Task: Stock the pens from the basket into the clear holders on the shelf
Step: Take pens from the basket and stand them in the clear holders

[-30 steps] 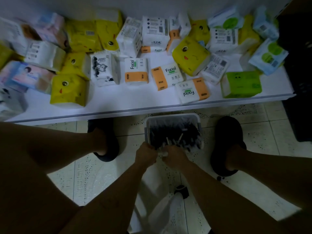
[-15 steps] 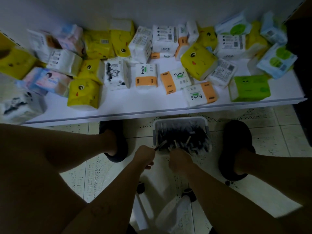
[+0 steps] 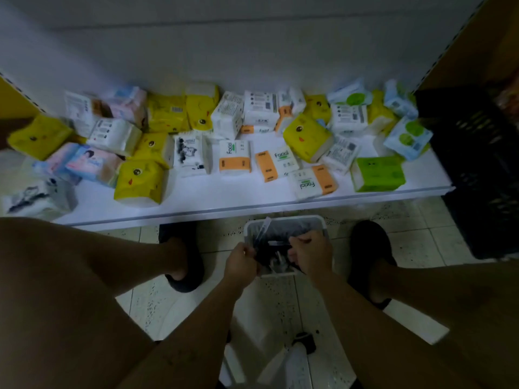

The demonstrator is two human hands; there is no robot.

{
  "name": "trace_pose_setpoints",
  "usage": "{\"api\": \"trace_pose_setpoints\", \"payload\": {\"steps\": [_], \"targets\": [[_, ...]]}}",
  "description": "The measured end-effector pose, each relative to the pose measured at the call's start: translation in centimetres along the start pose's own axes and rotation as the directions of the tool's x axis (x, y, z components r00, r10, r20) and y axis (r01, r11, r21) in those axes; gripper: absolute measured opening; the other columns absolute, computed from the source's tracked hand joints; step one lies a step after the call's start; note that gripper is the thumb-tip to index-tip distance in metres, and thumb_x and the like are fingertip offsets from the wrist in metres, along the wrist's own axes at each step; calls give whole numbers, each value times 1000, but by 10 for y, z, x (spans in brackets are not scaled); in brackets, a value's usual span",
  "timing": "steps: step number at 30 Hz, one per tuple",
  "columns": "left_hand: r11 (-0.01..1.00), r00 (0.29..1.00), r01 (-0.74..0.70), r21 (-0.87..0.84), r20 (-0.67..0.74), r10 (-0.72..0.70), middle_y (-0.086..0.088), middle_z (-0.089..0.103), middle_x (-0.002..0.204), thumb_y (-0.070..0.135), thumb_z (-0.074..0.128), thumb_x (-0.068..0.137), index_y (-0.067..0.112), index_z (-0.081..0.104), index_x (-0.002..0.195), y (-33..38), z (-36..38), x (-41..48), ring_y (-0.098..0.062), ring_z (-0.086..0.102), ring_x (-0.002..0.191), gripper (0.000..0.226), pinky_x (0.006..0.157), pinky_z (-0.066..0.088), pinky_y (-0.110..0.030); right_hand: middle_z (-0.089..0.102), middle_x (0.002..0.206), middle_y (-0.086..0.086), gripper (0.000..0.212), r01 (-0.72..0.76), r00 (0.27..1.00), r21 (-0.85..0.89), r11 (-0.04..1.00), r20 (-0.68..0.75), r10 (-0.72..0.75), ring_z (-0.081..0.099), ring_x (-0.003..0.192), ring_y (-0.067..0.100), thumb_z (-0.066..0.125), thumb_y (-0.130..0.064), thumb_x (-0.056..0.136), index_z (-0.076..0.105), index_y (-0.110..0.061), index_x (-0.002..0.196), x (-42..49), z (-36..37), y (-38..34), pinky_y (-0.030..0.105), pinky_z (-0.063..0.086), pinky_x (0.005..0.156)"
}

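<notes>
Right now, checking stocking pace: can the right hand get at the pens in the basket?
Probably yes. The right hand hovers over the open basket, above the pens; nothing covers them, and the left hand, gripping a few, sits off to one side.

pens (image 3: 273,249) dim and blurred, basket (image 3: 283,219) partly hidden

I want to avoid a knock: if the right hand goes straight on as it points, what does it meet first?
Probably the pens in the basket, just ahead of the right hand; depth is unclear.
</notes>
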State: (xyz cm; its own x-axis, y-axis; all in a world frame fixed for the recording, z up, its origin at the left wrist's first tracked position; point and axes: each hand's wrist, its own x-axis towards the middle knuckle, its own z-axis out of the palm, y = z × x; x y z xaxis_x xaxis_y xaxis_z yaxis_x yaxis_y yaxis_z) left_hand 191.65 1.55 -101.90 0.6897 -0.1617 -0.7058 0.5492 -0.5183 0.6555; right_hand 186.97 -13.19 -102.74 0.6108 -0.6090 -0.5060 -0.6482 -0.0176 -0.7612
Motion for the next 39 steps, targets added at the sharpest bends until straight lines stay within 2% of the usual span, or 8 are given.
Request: {"api": "trace_pose_setpoints", "payload": {"steps": [4, 10, 15, 20, 26, 32, 36, 39], "targets": [[990, 998, -37, -134, 38, 42, -14, 49, 69, 2, 34, 100, 12, 47, 78, 20, -2, -20, -17, 48, 47, 27, 35, 39, -14, 67, 62, 9, 17, -129, 991, 263, 956, -11, 137, 61, 52, 20, 66, -13, 90, 65, 2, 80, -16, -14, -12, 33, 57, 58], [980, 981, -194, -47, 6, 195, -12, 59, 85, -4, 39, 89, 13, 50, 87, 48, 0, -39, -20, 54, 71, 20, 62, 44, -29, 70, 82, 7, 12, -291, 955, 661, 691, 154, 255, 67, 70, 15, 62, -15, 93, 65, -3, 91, -34, -35, -37, 21, 54, 53], [924, 926, -372, -86, -105, 363, -4, 51, 76, 14, 34, 102, 14, 51, 100, 80, -5, -55, -16, 46, 63, 16, 52, 34, -28, 57, 61, 1, 11, -339, 941, 847, 409, 311, 136, 53, 60, 11, 56, -13, 95, 57, -7, 86, -54, -48, -63, 22, 49, 54], [733, 731, -680, -18, -101, 675, 3, 49, 63, 26, 34, 105, 15, 56, 106, 129, -32, -70, -9, 41, 49, 25, 48, 34, -24, 54, 56, -2, 29, -310, 899, 851, 423, 407, -160, 49, 45, 9, 57, -20, 81, 62, -4, 105, -80, -57, -116, 24, 50, 53], [621, 625, -780, -83, -168, 762, 2, 59, 82, 12, 32, 104, 11, 55, 98, 203, -59, -104, -7, 48, 61, 24, 61, 44, -27, 62, 71, 5, 16, -127, 864, 862, 491, 340, -373, 60, 60, 17, 43, -8, 93, 59, -7, 94, -99, -72, -181, 33, 49, 60], [358, 336, -930, 83, -202, 920, 1, 45, 64, 26, 37, 104, 25, 49, 83, 260, -77, -156, -6, 39, 52, 24, 51, 32, -19, 32, 55, -5, 29, 475, 814, 617, 627, -37, -580, 28, 46, 11, 35, -28, 105, 61, -16, 101, -125, -88, -254, 27, 34, 47], [265, 256, -964, 19, -198, 946, 3, 58, 69, 20, 37, 104, 24, 54, 107, 288, -90, -174, -9, 48, 55, 18, 56, 42, -28, 44, 55, 2, 25, 637, 698, 547, 543, -112, -707, 45, 46, 17, 37, -21, 104, 62, -15, 107, -145, -98, -292, 32, 50, 53], [238, 242, -970, -44, -239, 940, 3, 61, 78, 12, 37, 103, 21, 53, 101, 309, -101, -190, -9, 50, 57, 18, 58, 47, -37, 62, 67, 7, 21, 666, 655, 544, 510, -101, -749, 61, 60, 15, 39, -14, 103, 57, -6, 95, -155, -111, -321, 23, 51, 58]]}}
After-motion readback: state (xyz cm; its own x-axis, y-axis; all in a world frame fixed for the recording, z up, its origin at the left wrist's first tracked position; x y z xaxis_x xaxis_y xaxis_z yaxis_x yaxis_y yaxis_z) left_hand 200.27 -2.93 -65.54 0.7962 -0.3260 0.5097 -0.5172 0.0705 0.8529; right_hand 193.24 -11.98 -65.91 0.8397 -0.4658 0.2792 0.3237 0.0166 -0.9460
